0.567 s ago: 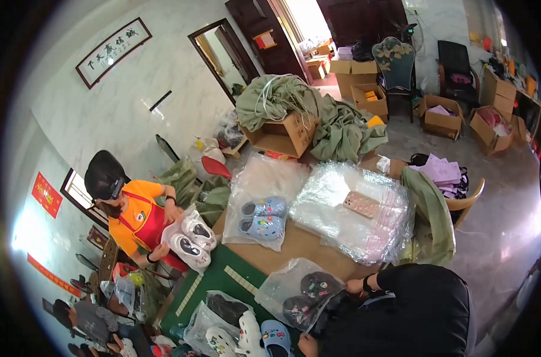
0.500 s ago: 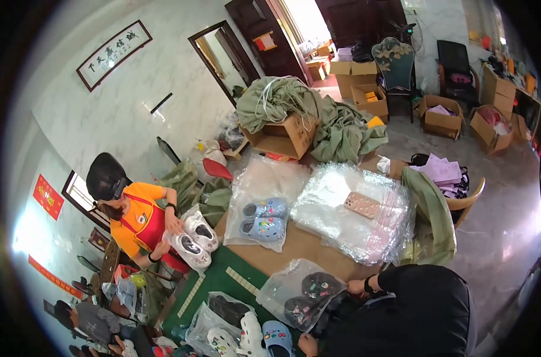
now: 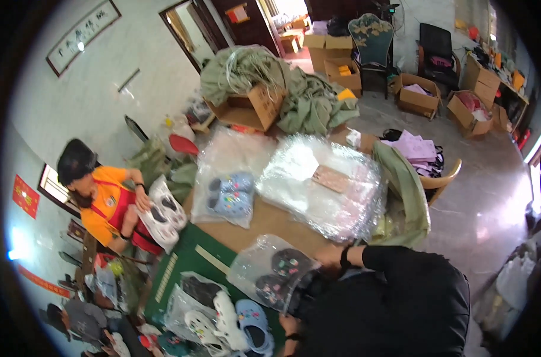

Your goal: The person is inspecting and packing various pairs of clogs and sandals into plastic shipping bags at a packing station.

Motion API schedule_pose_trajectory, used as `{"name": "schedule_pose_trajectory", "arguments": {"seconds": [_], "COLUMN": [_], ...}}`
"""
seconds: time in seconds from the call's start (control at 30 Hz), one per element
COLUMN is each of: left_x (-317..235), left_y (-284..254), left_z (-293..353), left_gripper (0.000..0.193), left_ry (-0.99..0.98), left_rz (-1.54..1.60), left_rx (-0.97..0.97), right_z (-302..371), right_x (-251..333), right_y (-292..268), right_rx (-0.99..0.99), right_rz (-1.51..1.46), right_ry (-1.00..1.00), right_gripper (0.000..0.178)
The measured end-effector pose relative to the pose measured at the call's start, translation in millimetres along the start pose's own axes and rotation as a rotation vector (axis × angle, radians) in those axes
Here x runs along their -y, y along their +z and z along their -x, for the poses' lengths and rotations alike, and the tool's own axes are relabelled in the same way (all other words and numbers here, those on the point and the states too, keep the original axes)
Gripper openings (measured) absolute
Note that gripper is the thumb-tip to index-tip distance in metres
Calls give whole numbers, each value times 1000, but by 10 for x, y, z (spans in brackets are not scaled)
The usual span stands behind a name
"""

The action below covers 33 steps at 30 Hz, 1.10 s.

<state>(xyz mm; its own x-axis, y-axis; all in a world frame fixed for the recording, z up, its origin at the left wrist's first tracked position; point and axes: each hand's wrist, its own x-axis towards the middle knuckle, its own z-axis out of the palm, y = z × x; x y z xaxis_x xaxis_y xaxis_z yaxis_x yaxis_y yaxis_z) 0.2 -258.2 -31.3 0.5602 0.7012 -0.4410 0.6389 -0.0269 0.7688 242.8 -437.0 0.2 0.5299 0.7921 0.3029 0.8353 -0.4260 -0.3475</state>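
Note:
A clear plastic bag point(image 3: 246, 262) lies on the table before me, with a pair of black clogs point(image 3: 285, 263) with colourful charms inside. My right hand point(image 3: 333, 256), blurred, is closed at the bag's right edge. At its near corner my left hand point(image 3: 289, 324) is closed too, its fingertips partly hidden. Just left of my left hand stand a loose blue clog point(image 3: 253, 326) and white clogs point(image 3: 226, 321), beside a bagged dark pair point(image 3: 199, 290). Farther off, blue clogs point(image 3: 231, 193) lie in another clear bag.
A stack of clear plastic bags point(image 3: 294, 172) bears a patterned phone point(image 3: 331, 178). Across the table at left, a co-worker in orange point(image 3: 107, 202) holds white clogs point(image 3: 164, 214). Green cloth and an open carton point(image 3: 255, 110) stand at the back; a chair point(image 3: 443, 184) is at right.
My view has shifted, so the scene sits farther left and higher. The co-worker has turned the white clogs. Both my hands remain at the bag with the black clogs.

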Motion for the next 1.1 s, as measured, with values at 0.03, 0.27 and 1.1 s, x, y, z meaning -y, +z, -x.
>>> {"name": "schedule_pose_trajectory", "arguments": {"seconds": [0.03, 0.27, 1.1], "left_x": [840, 1238, 958], "left_y": [-52, 21, 219], "left_z": [-314, -459, -143], "left_gripper": [21, 25, 32], "left_ry": [252, -106, -190], "left_rz": [-130, 16, 461], "left_rx": [-120, -205, -102], "right_z": [-273, -836, -948], "right_x": [-29, -1224, -2311], "right_y": [52, -206, -528], "right_rx": [351, -225, -159], "right_rz": [-272, 37, -1667], "right_ry": [178, 600, 812], "right_gripper": [25, 28, 50]}}
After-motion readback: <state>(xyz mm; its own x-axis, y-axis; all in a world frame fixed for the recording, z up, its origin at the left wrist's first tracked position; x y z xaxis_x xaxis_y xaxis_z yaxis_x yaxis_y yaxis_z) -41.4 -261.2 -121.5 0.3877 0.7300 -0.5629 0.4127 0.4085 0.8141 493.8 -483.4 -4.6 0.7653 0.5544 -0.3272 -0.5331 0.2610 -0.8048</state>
